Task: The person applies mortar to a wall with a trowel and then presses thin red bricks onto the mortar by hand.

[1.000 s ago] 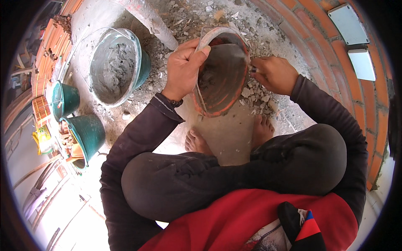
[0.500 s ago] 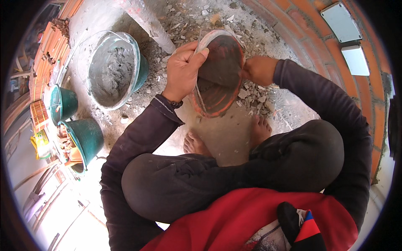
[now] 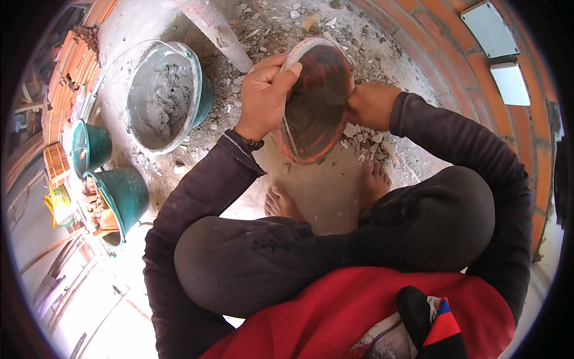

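Note:
Held in front of me over the floor is an orange-red bucket [image 3: 320, 102], its inside smeared grey and its mouth turned toward me. Dark, muddy liquid appears to lie in it. My left hand [image 3: 266, 96] is closed on the left rim, thumb on top, beside the thin wire handle [image 3: 289, 128]. On the opposite side, my right hand [image 3: 372, 105] is closed at the right rim, with its fingertips partly hidden. To the left stands a large green bucket [image 3: 203, 99] of wet grey mortar [image 3: 170, 99].
Rubble [image 3: 365, 143] lies on the floor around my bare feet, and a mortar-spattered post [image 3: 215, 33] rises beyond the left hand. Two smaller green buckets [image 3: 133, 194] stand at left, one filled with broken brick. A brick wall [image 3: 478, 78] with white boxes [image 3: 489, 29] borders the right.
The bucket has shifted slightly up in the picture, and the dark liquid inside has spread differently across it. Both hands keep their hold on the rim.

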Demonstrator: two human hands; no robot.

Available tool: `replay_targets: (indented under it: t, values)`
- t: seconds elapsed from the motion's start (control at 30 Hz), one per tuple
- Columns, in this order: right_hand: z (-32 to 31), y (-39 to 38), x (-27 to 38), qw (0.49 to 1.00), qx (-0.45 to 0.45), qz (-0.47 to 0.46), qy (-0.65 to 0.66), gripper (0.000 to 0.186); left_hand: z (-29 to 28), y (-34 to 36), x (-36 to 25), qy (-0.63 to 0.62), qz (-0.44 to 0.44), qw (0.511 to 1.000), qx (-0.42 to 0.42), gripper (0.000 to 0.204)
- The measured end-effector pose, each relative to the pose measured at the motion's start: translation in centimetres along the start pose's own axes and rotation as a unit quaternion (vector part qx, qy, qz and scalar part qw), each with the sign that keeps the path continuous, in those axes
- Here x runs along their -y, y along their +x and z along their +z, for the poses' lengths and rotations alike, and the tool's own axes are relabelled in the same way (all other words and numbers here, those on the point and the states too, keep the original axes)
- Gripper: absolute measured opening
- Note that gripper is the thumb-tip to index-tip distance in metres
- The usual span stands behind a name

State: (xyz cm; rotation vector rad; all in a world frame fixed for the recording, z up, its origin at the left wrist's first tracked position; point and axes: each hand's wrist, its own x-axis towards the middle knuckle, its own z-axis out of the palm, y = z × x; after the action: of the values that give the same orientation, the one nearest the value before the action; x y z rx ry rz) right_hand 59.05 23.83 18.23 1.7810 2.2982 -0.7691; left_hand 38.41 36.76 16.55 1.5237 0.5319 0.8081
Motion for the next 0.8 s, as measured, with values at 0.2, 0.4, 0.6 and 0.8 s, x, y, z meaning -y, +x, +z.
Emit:
replay_targets:
  t: [0.2, 0.4, 0.6, 0.8]
  values:
    - [2.1, -0.5, 0.3, 0.989, -0.024, -0.049, 0.134, 0.035, -0.4, 0.0, 0.4, -0.003, -0.022, 1.000, -0.004, 0.039]
    - [3.6, -3.0, -0.2, 0.934, 0.084, 0.032, 0.345, 0.034, -0.6, 0.2, -0.1, -0.017, -0.053, 0.998, -0.029, 0.029]
    - [4.7, -5.9, 0.5, 0.971, -0.211, 0.016, 0.116, 0.023, -0.6, 0.4, -1.9, -0.124, -0.139, 0.982, -0.020, 0.021]
    - [3.2, -7.9, 0.8, 0.972, -0.206, 0.106, 0.046, 0.022, 0.4, 0.8, -1.7, -0.034, -0.101, 0.994, 0.025, 0.022]
